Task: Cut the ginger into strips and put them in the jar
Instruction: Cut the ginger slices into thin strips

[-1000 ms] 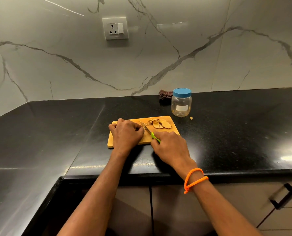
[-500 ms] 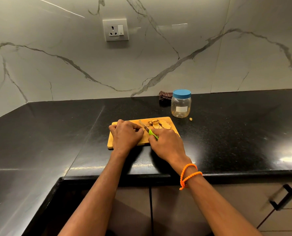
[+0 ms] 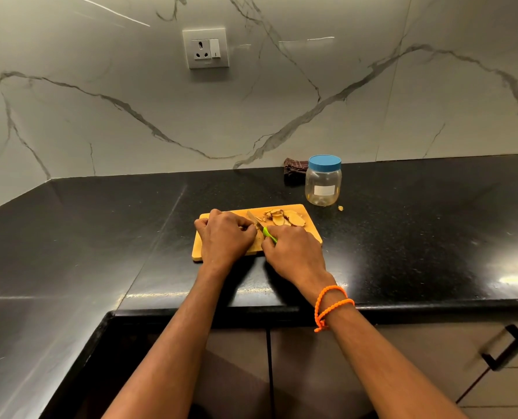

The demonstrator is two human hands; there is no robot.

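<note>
A wooden cutting board (image 3: pixel 311 229) lies on the black counter. Ginger slices (image 3: pixel 284 218) are piled at its far right. My left hand (image 3: pixel 224 235) sits curled on the board's left part, its fingertips pressed against the knife blade; whatever it holds is hidden under the fingers. My right hand (image 3: pixel 294 252) grips a knife (image 3: pixel 259 225) with a green handle, blade pointing away and left. A clear plastic jar (image 3: pixel 323 180) with a blue lid stands shut behind the board, to the right.
A dark folded cloth (image 3: pixel 294 170) lies against the marble wall beside the jar. A small ginger scrap (image 3: pixel 340 208) sits on the counter by the jar. The counter edge (image 3: pixel 402 308) runs just below my wrists, with cabinet doors and a black handle (image 3: pixel 505 347) beneath.
My right hand and the knife slid slightly toward me and back again, a small cutting stroke. My left hand stayed in place on the board.
</note>
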